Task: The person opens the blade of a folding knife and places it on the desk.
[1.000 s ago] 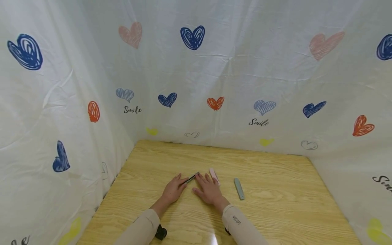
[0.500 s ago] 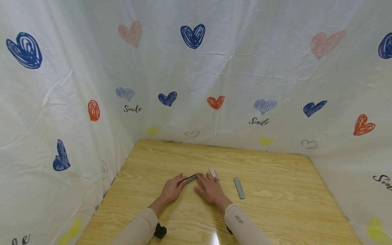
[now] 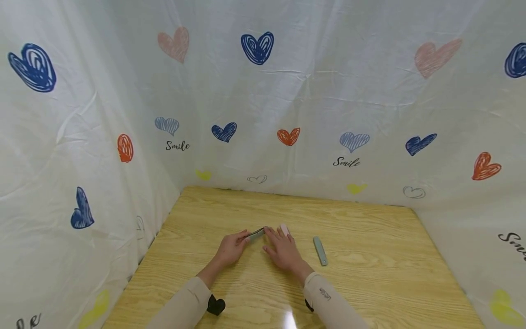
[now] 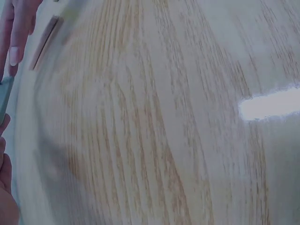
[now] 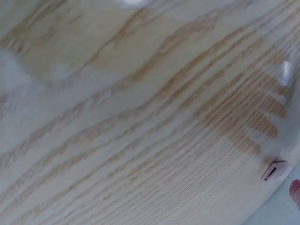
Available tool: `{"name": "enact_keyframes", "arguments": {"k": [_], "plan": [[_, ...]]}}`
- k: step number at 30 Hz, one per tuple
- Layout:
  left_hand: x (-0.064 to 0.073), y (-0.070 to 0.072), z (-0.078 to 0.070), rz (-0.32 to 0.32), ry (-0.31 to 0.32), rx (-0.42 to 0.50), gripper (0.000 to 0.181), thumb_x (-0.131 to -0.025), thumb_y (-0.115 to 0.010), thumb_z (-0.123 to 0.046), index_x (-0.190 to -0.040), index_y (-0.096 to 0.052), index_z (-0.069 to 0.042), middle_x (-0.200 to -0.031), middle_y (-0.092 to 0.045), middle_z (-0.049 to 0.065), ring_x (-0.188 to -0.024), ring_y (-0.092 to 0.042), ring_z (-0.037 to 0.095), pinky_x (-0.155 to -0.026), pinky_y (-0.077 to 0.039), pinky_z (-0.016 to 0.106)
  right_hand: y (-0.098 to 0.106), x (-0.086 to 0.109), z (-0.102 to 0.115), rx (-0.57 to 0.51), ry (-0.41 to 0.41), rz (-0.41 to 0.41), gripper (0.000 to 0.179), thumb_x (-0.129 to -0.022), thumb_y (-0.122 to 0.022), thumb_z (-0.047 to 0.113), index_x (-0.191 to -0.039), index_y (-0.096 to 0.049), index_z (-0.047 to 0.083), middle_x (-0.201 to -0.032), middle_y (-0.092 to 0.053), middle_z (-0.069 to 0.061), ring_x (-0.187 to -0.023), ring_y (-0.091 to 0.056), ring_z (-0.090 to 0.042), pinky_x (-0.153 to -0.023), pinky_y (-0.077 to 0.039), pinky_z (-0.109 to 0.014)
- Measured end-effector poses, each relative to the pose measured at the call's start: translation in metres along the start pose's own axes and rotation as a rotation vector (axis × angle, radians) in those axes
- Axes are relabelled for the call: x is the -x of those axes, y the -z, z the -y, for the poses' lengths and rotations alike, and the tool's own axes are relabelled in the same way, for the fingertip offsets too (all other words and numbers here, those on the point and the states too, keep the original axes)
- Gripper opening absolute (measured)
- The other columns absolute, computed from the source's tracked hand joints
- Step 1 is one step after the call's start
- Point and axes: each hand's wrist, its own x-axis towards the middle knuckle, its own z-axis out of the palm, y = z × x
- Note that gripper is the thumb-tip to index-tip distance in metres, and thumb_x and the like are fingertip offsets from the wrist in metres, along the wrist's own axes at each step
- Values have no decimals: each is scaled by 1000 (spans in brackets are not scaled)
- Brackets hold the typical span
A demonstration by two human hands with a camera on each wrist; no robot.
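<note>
My left hand (image 3: 231, 249) pinches the near-left end of a slim, flat grey-green bar with a dark edge (image 3: 255, 233); its kind is unclear. At the bar's other end rest the fingertips of my right hand (image 3: 283, 251), its fingers fairly straight. Part of this bar (image 4: 4, 96) shows at the left border of the left wrist view, between the two hands. A similar pink bar (image 3: 285, 230) lies just beyond my right fingers, which partly cover it; the left wrist view shows a dark slit along this pink bar (image 4: 45, 43).
To the right of my right hand, a grey-green bar (image 3: 320, 251) with a small hole at its near end lies on the wood-grain table (image 3: 370, 283). A white curtain printed with hearts (image 3: 312, 105) encloses the table's back and sides. A black object (image 3: 215, 305) shows beside my left sleeve.
The held bar has turned, showing its green face more and then less. Both hands have shifted slightly away from me, and my right fingers have moved alongside the pink bar.
</note>
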Motion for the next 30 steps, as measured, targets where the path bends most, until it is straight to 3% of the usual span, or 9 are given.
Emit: {"name": "enact_keyframes", "arguments": {"k": [10, 13, 16, 18, 20, 23, 26, 28, 30], "plan": [[-1, -3, 0, 81, -11, -1, 35, -99, -54, -27, -126, -64, -7, -137, -56, 20, -117, -62, 33, -92, -53, 40, 4, -1, -8, -93, -29, -22, 59, -100, -48, 39, -151, -33, 14, -153, -39, -15, -144, -29, -40, -108, -25, -67], [-2, -5, -1, 130, -34, 5, 34, -99, -54, -28, -125, -66, -9, -136, -57, 19, -121, -59, 34, -94, -52, 43, 6, -1, -10, -139, -14, -18, 57, -99, -51, 40, -146, -41, 9, -147, -47, -16, -139, -38, -39, -108, -30, -63], [-2, -6, -3, 170, -51, 18, 31, -99, -54, -27, -124, -67, -12, -136, -58, 18, -124, -57, 34, -95, -51, 44, 10, 0, -13, -235, -4, -17, 47, -97, -56, 38, -134, -55, 8, -132, -60, -12, -124, -54, -32, -102, -43, -52], [-2, -6, -4, 187, -52, 28, 30, -99, -54, -27, -123, -67, -14, -135, -59, 17, -123, -58, 32, -95, -52, 44, 11, 1, -17, -300, 3, -14, 38, -96, -58, 35, -124, -62, 10, -118, -66, -8, -105, -62, -24, -90, -51, -41], [-1, -6, -6, 197, -52, 32, 31, -99, -54, -28, -125, -66, -14, -133, -61, 15, -120, -60, 30, -93, -53, 41, 12, 2, -21, -363, -11, -5, 28, -95, -60, 34, -114, -66, 15, -104, -68, -1, -88, -61, -13, -76, -51, -30], [-1, -5, -8, 214, -35, 104, 36, -99, -54, -26, -131, -61, -11, -126, -65, 16, -99, -68, 22, -77, -56, 29, 14, 5, -22, -463, -10, 20, 18, -95, -60, 32, -100, -67, 16, -87, -66, -1, -71, -52, -7, -63, -44, -22], [-2, -4, -10, 214, -18, 228, 44, -99, -55, -24, -138, -53, -4, -116, -69, 20, -70, -58, 6, -58, -44, 20, 19, 9, -19, -593, -27, 42, 18, -94, -62, 30, -94, -66, 13, -82, -67, -6, -69, -53, -7, -62, -44, -21], [-4, -3, -11, 204, -15, 328, 49, -99, -56, -21, -141, -47, 1, -112, -69, 24, -66, -53, 0, -58, -40, 18, 21, 12, -15, -680, -37, 49, 19, -94, -63, 27, -95, -67, 8, -85, -70, -11, -72, -59, -9, -66, -49, -23], [-5, -3, -12, 191, -21, 402, 52, -98, -57, -20, -142, -43, 4, -111, -69, 26, -74, -59, -5, -68, -46, 16, 23, 14, -11, -748, -49, 48, 20, -94, -63, 24, -98, -67, 4, -89, -71, -15, -78, -64, -12, -72, -53, -27]]}}
